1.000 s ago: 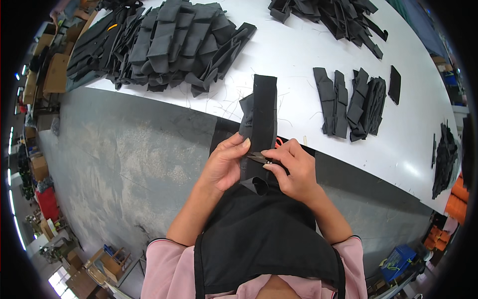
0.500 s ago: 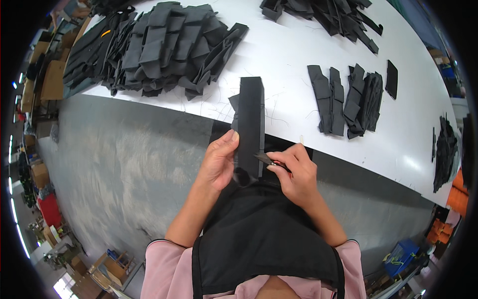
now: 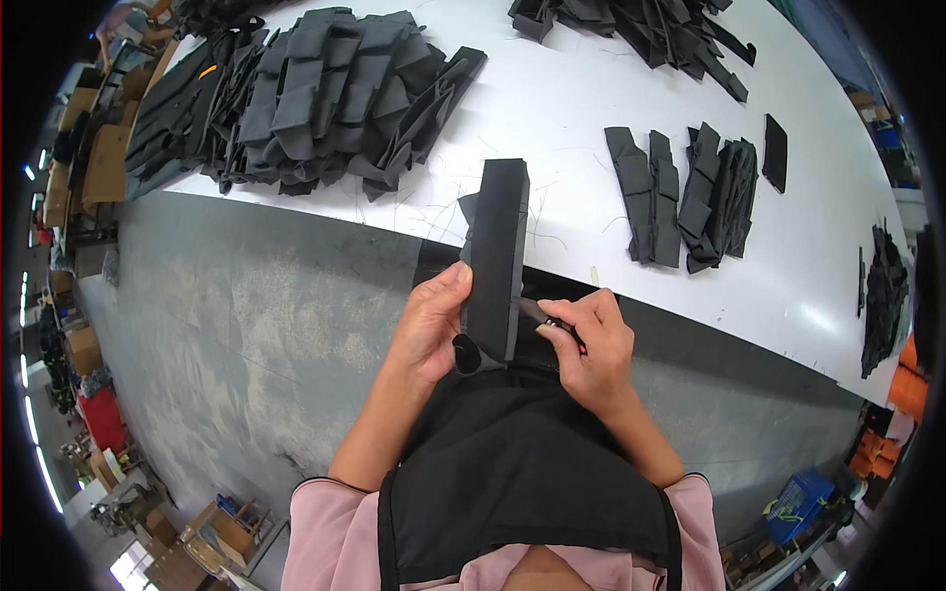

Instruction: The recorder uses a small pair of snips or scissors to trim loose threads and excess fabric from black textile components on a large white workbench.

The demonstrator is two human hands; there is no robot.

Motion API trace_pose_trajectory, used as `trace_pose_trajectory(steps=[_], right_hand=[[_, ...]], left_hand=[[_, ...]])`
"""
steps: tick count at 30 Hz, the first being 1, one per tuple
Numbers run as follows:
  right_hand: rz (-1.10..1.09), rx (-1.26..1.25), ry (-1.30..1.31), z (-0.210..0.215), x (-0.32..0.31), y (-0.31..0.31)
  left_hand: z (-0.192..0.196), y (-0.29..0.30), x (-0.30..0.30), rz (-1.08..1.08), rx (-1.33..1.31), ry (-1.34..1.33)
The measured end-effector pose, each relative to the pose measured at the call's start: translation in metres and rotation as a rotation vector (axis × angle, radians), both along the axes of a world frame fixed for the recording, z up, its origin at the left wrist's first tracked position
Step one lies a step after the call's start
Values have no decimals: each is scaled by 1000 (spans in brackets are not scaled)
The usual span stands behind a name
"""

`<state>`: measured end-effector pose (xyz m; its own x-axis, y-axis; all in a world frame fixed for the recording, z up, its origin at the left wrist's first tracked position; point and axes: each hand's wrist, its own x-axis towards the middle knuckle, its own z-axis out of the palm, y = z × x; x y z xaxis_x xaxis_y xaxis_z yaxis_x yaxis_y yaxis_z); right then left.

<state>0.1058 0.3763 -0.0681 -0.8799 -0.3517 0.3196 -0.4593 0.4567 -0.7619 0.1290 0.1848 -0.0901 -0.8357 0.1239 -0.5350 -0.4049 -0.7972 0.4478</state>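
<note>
A long black folded fabric piece (image 3: pixel 496 258) stretches from near my apron to the table's front edge. My left hand (image 3: pixel 432 317) grips its left side, thumb on top and the other fingers mostly hidden beneath. At its lower end the cloth curls into a loop. My right hand (image 3: pixel 599 347) is closed around small thread snips (image 3: pixel 545 319) with a bit of red on the handle. The blades reach the right edge of the piece, and their tips are partly hidden there.
On the white table (image 3: pixel 562 187), a large heap of dark fabric pieces (image 3: pixel 335 94) lies at the left. A smaller row of pieces (image 3: pixel 680 197) and a flat black phone-like slab (image 3: pixel 776 154) lie to the right. More dark pieces (image 3: pixel 641 34) lie at the back. Loose threads are scattered about.
The fabric piece has tilted a little, its far end shifting right and nearer. The snips' blades have moved from over the piece to its right edge. Its lower loop shows more openly.
</note>
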Motion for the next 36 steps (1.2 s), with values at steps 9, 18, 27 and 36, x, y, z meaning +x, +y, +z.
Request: trace_pose_trajectory(steps=[9,18,27,36], right_hand=[[16,-79,-72,3,5,-1],[90,-215,-277,5,2,-29],[160,-154,-11,-10,14,-41],[193,-80,77,2,12,-40]], left_hand=[[4,-2,1,-7,52,6],[-23,6,3,22,588,134],[-21,23,7,-5,528,307],[-24,18,7,59,196,-42]])
